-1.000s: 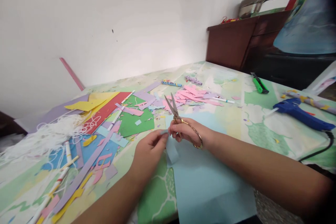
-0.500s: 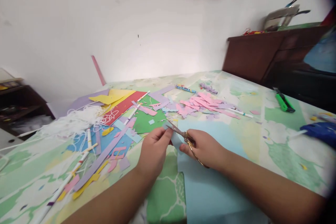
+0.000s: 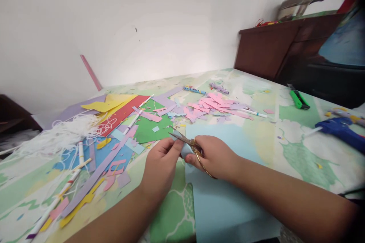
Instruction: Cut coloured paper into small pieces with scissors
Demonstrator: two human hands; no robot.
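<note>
My right hand grips a pair of scissors with gold-coloured handles, the blades pointing left. Pinched in my left hand is a small piece of light blue paper, mostly hidden by my fingers and the blades. The scissor tips lie over that piece, right by my left thumb and fingertips. Beneath my right hand and forearm a large light blue sheet rests on the table.
Coloured paper sheets, strips and white string cover the left side. Pink paper scraps lie beyond my hands. To the right are a green box cutter and a blue glue gun. A brown cabinet stands behind.
The view has shifted, so the table and its contents appear further left and slightly higher. My hands keep their hold, and the scissor blades stay at the small blue piece.
</note>
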